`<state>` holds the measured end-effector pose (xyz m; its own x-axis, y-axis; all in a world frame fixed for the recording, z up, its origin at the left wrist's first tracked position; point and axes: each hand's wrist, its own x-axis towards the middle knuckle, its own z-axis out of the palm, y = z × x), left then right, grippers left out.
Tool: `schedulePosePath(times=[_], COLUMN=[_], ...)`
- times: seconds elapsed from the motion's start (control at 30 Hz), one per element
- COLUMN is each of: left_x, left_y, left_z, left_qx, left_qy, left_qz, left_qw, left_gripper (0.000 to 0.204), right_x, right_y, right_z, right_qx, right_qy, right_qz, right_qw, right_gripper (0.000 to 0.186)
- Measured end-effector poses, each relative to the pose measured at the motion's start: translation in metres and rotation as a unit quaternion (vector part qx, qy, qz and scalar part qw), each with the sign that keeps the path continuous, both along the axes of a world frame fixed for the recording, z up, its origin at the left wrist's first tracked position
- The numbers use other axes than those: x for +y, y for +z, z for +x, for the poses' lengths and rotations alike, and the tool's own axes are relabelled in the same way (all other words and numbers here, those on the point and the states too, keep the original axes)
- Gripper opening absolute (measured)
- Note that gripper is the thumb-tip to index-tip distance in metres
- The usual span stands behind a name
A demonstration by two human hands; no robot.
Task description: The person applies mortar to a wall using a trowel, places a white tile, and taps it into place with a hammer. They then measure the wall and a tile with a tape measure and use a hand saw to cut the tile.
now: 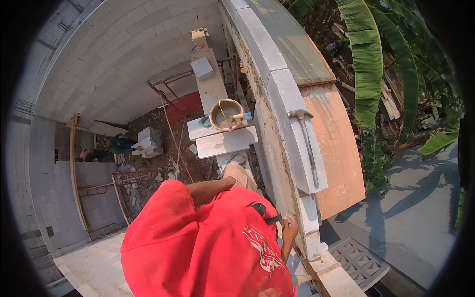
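My left arm reaches to my bent leg (237, 173), where my left hand (227, 181) is partly hidden against the light trousers, its fingers unclear. My right hand (289, 225) is low beside the block wall (309, 218), near a dark strap (260, 209); its fingers are bent, but what they hold, if anything, is unclear. A hammer (309, 146) lies on the wall's grey-white blocks. Ahead, a mortar bucket (220, 117) with a light-handled tool in it stands on white blocks (222, 146) laid on a plank platform (215, 86).
A co-worker in green (118, 145) is below left beside stacked blocks (148, 141). Metal scaffold frames (168, 84) stand around the platform above a rubble-strewn floor. Outside the wall are sloping boards (331, 143), banana leaves (361, 69) and a grey surface (410, 198) far below.
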<state>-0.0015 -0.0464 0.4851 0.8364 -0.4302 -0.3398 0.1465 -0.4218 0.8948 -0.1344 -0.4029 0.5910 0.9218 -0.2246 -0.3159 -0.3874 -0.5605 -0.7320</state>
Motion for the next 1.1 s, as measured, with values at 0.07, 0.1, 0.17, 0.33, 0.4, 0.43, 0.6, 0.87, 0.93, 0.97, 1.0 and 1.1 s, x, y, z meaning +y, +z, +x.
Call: schedulePosePath(times=[0.07, 0.1, 0.17, 0.33, 0.4, 0.43, 0.6, 0.87, 0.93, 0.97, 1.0, 1.1], left_x=[-0.01, -0.014, -0.023, -0.003, 0.027, 0.04, 0.085, 0.131, 0.138, 0.14, 0.142, 0.151], left_y=[0.002, 0.004, 0.01, 0.039, 0.058, 0.066, 0.097, 0.077, 0.061, 0.052, 0.044, 0.017], left_z=[0.011, 0.015, 0.017, 0.001, -0.009, -0.012, 0.0, 0.018, 0.026, 0.03, 0.036, 0.061], left_qx=[0.005, 0.007, 0.02, 0.113, 0.162, 0.183, 0.182, 0.214, 0.226, 0.234, 0.238, 0.257], left_qy=[-0.016, -0.02, -0.04, -0.119, -0.141, -0.145, -0.168, 0.134, 0.153, 0.164, 0.168, 0.198], left_qz=[-0.011, -0.015, -0.029, -0.043, -0.033, -0.024, 0.088, 0.095, 0.091, 0.084, 0.082, 0.073], left_qw=[1.0, 1.0, 0.999, 0.985, 0.976, 0.972, 0.965, 0.963, 0.958, 0.955, 0.953, 0.943], left_gripper=[0.039, 0.039, 0.04, 0.041, 0.041, 0.041, 0.041, 0.038, 0.039, 0.039, 0.039, 0.041], right_x=[0.002, 0.003, 0.005, 0.007, 0.009, 0.01, 0.014, -0.002, -0.002, 0.0, 0.003, 0.02], right_y=[-0.001, -0.003, -0.011, -0.045, -0.059, -0.065, -0.079, -0.077, -0.085, -0.088, -0.094, -0.108], right_z=[-0.012, -0.018, -0.033, -0.079, -0.095, -0.101, -0.11, -0.074, -0.058, -0.053, -0.046, -0.025], right_qx=[0.023, 0.021, 0.017, 0.117, 0.121, 0.117, 0.16, 0.113, 0.085, 0.096, 0.136, 0.198], right_qy=[-0.025, -0.028, -0.041, -0.126, -0.154, -0.148, -0.096, -0.038, -0.024, -0.046, -0.076, -0.129], right_qz=[0.006, 0.018, 0.005, 0.02, 0.037, 0.023, 0.032, 0.019, -0.022, 0.026, 0.069, 0.156], right_qw=[0.999, 0.999, 0.999, 0.985, 0.98, 0.982, 0.982, 0.993, 0.996, 0.994, 0.985, 0.959], right_gripper=[0.031, 0.03, 0.034, 0.033, 0.029, 0.028, 0.031, 0.039, 0.039, 0.039, 0.039, 0.033])
